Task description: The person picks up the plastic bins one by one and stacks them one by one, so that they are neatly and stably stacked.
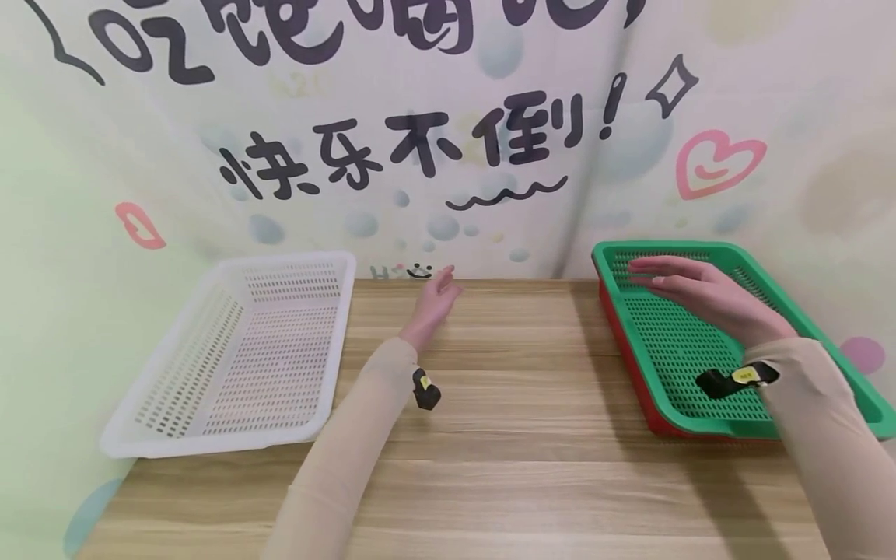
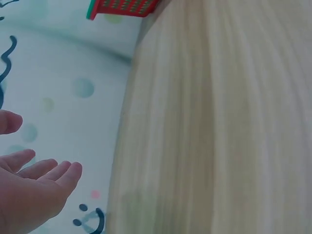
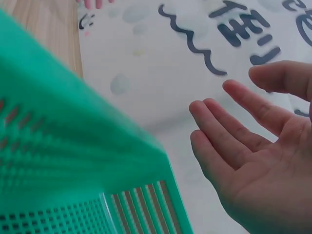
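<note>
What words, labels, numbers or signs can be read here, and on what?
"快乐不倒!" on the white backdrop.
"吃饱喝" above it, cropped; the rest unreadable.
"H2O", apparently, faint and low on the backdrop.
Pale print upper left: illegible.
Yellow label on each wrist device: too small.

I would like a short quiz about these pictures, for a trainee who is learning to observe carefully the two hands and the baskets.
1. Multiple choice: in the head view, which basket is nearer to the left hand?
A) the white basket
B) the green basket
2. True or false: the right hand is gripping a cup.
3. Fill in: the outer wall below the green rim is coloured ____.

Key:
1. A.
2. False; its fingers are extended and hold nothing.
3. Red.
</note>
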